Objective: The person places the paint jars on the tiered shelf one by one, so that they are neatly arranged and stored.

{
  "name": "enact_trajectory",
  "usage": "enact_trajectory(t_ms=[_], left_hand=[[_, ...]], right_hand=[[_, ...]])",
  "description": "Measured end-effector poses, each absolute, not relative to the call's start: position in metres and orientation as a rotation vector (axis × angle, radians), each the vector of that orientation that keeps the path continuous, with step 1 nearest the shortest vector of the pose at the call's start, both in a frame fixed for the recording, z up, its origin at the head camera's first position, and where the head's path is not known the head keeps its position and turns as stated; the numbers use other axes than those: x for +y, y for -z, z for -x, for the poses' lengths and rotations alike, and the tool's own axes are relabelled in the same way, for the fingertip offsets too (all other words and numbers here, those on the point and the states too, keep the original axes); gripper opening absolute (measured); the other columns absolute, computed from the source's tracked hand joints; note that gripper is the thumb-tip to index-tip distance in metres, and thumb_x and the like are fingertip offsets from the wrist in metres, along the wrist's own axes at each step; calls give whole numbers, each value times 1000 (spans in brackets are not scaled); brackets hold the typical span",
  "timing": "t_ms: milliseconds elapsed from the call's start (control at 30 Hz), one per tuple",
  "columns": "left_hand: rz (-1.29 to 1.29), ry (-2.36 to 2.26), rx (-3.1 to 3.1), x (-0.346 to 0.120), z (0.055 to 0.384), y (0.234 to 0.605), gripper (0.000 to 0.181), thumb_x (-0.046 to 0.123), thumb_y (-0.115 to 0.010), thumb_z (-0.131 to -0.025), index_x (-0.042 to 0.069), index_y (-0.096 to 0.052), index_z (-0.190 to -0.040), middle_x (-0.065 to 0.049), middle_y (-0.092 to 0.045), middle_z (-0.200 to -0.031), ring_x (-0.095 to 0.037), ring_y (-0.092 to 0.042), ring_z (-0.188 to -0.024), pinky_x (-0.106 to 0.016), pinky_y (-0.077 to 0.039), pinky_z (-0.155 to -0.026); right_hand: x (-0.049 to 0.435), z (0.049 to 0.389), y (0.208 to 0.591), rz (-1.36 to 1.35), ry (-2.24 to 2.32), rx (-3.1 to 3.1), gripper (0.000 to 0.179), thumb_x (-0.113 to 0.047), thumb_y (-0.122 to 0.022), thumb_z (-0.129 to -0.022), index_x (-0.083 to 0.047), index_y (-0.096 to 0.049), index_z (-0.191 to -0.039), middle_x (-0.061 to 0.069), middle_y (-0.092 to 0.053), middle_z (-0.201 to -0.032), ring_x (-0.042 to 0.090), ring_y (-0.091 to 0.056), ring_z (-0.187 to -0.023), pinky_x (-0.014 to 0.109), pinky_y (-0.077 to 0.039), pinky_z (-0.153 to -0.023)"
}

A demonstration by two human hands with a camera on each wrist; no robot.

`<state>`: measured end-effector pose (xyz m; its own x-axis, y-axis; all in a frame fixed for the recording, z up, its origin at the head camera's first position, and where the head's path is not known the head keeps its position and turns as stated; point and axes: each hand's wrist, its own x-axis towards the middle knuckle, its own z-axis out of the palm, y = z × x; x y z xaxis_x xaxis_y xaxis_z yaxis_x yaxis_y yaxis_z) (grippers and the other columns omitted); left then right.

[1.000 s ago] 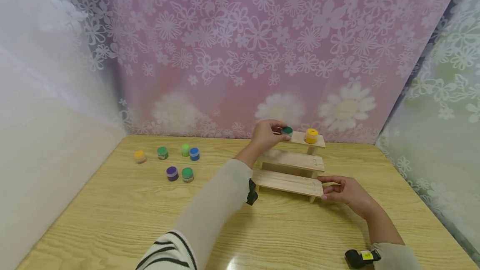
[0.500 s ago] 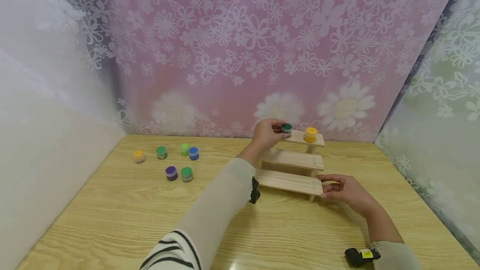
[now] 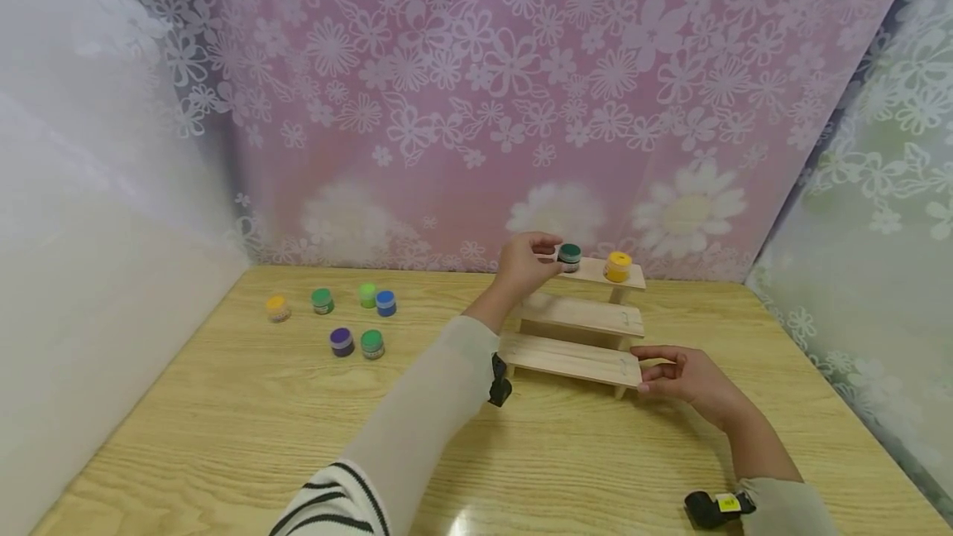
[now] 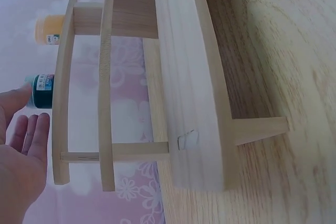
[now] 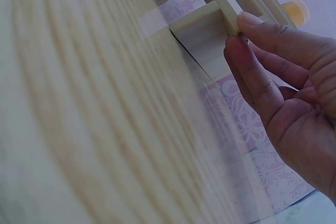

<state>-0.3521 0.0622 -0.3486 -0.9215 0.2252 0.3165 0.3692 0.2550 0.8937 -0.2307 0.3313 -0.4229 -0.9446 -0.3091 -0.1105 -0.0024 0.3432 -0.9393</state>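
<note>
A three-step wooden display stand (image 3: 573,358) stands on the table. On its top step sits a dark green paint jar (image 3: 569,258), upright, left of a yellow paint jar (image 3: 617,267). My left hand (image 3: 527,265) is beside the green jar, fingers loosely extended and not wrapped round it. In the left wrist view, the thumb tip of the left hand (image 4: 23,150) is against or very near that jar; whether it touches I cannot tell. At the right end of the lowest step, my right hand (image 3: 688,387) pinches the board's edge between thumb and fingers, as the right wrist view shows.
Several paint jars stand on the left of the table: orange-yellow (image 3: 278,308), green (image 3: 323,301), light green (image 3: 368,296), blue (image 3: 385,303), purple (image 3: 342,342) and another green jar (image 3: 372,344). A pink flowered curtain (image 3: 447,147) hangs behind the table.
My left hand has loosened from the dark green jar and drawn slightly left, leaving the jar on the top step. The right hand keeps its hold on the lowest step.
</note>
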Motion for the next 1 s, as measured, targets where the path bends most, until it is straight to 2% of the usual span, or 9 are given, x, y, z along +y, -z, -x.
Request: enact_trajectory(t_ms=[167, 300, 467, 667, 1000], left_hand=[[573, 1811, -2320, 56, 350, 347, 30, 14, -73, -73, 20, -66, -101, -3, -61, -98, -9, -58, -85, -19, -51, -63], [584, 1831, -2300, 52, 349, 346, 28, 15, -74, -72, 19, -67, -99, -4, -61, -95, -9, -58, -84, -21, -51, -63], [611, 1852, -2284, 44, 344, 345, 27, 17, -75, -71, 18, -67, -96, 1, -61, -91, -15, -59, -87, -22, -51, -65], [696, 1850, -2269, 30, 334, 346, 30, 24, -76, -70, 20, -66, -98, 4, -60, -94, -11, -57, -87, -23, -51, -68], [810, 1884, -2243, 14, 316, 347, 28, 12, -73, -73, 12, -65, -100, -3, -57, -103, -23, -56, -95, -25, -50, -76]], right_hand=[[332, 232, 423, 273, 1636, 2338, 65, -15, -71, -74, 1, -42, -130, 22, -57, -101, 22, -59, -89, 37, -50, -76], [332, 231, 423, 271, 1653, 2325, 64, -13, -71, -74, 2, -41, -130, 22, -57, -100, 22, -59, -88, 37, -50, -76], [333, 231, 423, 273, 1657, 2320, 64, -13, -71, -75, 2, -41, -130, 22, -57, -101, 23, -59, -89, 38, -50, -77], [334, 232, 427, 280, 1634, 2336, 64, -15, -71, -75, 1, -41, -130, 20, -57, -105, 21, -59, -92, 37, -50, -77], [334, 233, 427, 282, 1627, 2340, 64, -15, -70, -75, 0, -41, -130, 20, -56, -105, 21, -59, -92, 37, -50, -77]])
